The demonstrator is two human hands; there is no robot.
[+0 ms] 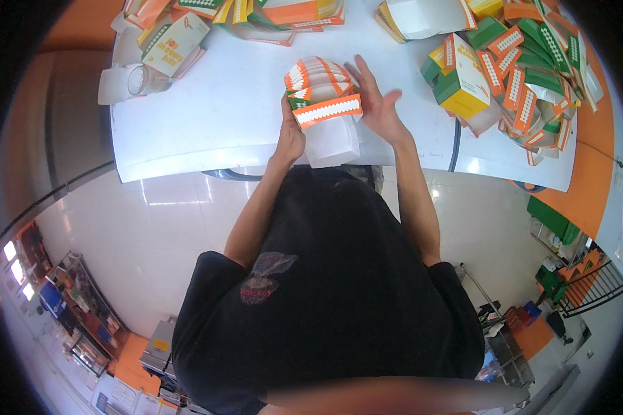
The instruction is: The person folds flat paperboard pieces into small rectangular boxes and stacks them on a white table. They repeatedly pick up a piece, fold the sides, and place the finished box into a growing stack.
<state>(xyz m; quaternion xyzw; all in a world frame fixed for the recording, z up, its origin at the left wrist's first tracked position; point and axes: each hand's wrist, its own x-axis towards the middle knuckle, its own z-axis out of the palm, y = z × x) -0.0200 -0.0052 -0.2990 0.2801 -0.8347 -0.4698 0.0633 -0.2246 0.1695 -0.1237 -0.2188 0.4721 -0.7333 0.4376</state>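
- The left hand (290, 131) is closed around the left edge of a fanned stack of flat, unfolded cardboard cartons (320, 86), white with orange and green printed bands, holding it up over the white table (221, 117).
- The right hand (377, 100) is open, fingers spread and slightly blurred, its palm against the right side of the same stack, at about 3 o'clock from it.
- The nearest carton in the stack (329, 128) hangs lowest, showing an orange strip with a row of white marks and a plain white panel below it, which reaches toward the table's near edge at 6 o'clock.
- The stack sits near the middle of the table, just in front of the person's chest.
- At 2 to 3 o'clock from the hands lies a loose heap of green, orange and white flat cartons (533, 76), with one folded-up yellow, green and white box (462, 86) on its near side.
- At 12 o'clock, along the far edge, more orange and white flat cartons (291, 14) are spread out.
- At 10 o'clock lies a white carton with an orange label (176, 43), and beside it a clear plastic piece (135, 81).
- The person wears a black T-shirt (332, 290), and the floor below is glossy white tile (138, 235).
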